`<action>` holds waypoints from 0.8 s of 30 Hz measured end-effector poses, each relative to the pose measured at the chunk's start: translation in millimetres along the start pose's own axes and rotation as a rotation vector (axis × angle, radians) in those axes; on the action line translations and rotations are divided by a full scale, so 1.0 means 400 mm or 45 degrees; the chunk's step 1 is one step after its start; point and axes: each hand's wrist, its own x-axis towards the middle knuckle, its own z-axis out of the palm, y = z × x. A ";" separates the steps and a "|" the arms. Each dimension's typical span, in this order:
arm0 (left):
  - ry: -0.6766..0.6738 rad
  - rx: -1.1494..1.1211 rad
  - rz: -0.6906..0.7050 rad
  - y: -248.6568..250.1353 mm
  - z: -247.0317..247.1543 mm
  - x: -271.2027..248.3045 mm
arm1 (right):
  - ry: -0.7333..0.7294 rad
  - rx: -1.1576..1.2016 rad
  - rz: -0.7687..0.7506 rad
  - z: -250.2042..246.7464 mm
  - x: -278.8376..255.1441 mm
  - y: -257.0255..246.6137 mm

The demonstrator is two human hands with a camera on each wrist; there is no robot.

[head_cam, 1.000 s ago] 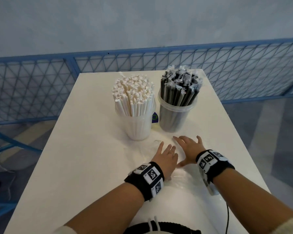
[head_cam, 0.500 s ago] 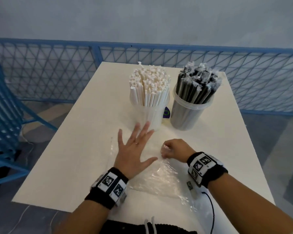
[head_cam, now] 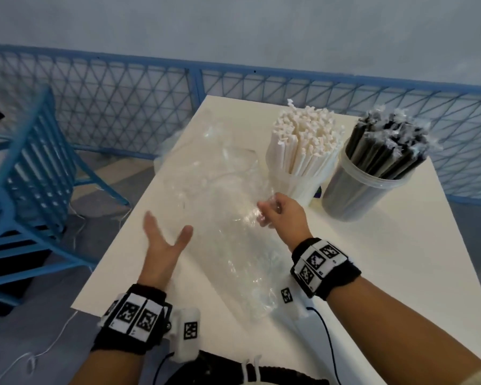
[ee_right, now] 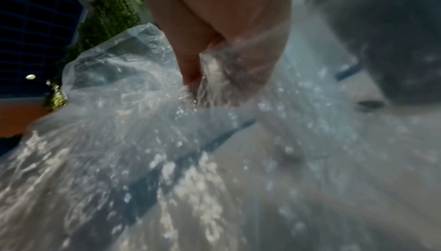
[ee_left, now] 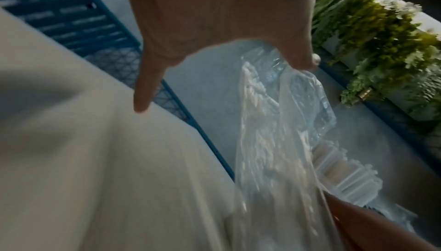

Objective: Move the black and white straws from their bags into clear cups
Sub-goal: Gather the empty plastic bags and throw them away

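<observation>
Clearing up: right hand (head_cam: 279, 211) fingers pinch the empty crinkled clear plastic bag (head_cam: 222, 218), left hand (head_cam: 164, 240) spread beside it holding nothing (straws look already cupped); next, set the bag aside

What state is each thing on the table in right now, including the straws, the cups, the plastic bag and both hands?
White straws: standing upright, packed in a clear cup.
Black straws: standing wrapped in the other clear cup.
Cup of white straws: upright, full.
Cup of black straws: upright, full.
Plastic bag: empty, crumpled, lifted off the table.
Right hand: fingers curled, gripping the bag.
Left hand: fingers spread, holding nothing.
</observation>
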 end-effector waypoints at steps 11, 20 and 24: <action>-0.423 -0.053 0.097 0.056 -0.075 0.154 | 0.133 0.104 -0.013 0.212 0.045 -0.025; -0.614 0.312 0.266 0.052 -0.174 0.269 | 0.076 0.484 0.178 0.283 0.063 -0.071; -0.603 0.167 0.149 0.066 -0.198 0.296 | -0.205 0.376 0.239 0.275 0.039 -0.062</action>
